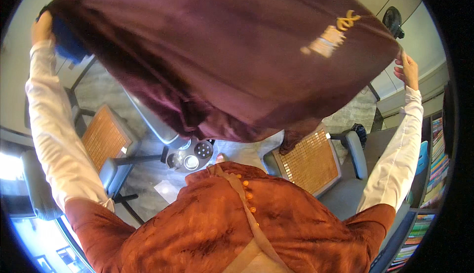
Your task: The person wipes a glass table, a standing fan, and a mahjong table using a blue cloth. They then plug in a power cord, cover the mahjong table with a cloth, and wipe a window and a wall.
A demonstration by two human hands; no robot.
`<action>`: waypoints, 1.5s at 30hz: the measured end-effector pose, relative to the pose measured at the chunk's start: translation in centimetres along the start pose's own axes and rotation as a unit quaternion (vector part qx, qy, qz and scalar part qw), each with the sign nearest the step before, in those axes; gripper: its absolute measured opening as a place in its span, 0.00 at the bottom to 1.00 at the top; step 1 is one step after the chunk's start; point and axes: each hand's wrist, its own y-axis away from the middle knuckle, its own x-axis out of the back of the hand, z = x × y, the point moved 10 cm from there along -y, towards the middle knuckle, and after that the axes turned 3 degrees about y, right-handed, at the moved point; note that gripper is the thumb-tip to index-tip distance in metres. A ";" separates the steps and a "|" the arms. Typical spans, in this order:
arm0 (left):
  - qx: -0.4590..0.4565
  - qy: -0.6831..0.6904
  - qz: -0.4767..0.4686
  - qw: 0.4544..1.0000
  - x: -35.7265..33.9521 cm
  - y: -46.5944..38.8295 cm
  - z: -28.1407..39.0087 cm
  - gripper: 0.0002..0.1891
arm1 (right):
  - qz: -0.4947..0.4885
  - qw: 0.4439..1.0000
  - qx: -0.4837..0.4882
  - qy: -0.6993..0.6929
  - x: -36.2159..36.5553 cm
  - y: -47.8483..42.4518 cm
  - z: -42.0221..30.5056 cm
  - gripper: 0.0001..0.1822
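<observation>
A large maroon cloth (237, 51) is spread wide in the air before me, its lower edge hanging in folds. At the upper left, my left hand (42, 28) grips one corner; its fingertips are partly hidden. My right hand (406, 67) pinches the opposite edge at the far right between thumb and finger. Near the cloth's right side is an embroidered or printed motif (327, 41) in gold and pale pink, blurred. Something blue (70, 38) shows just behind the cloth beside my left hand.
Chairs with woven bead seat mats stand at left (107, 136) and right (313, 162). A dark round tray (194, 158) with small bowls sits low between them. A bookshelf (426, 184) lines the right side. A black fan (393, 21) is at upper right.
</observation>
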 end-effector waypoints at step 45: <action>-0.079 -0.331 0.267 0.902 13.9 22.3 17.9 0.17 | -0.681 0.682 0.246 0.101 -38.1 -5.2 -10.2 0.44</action>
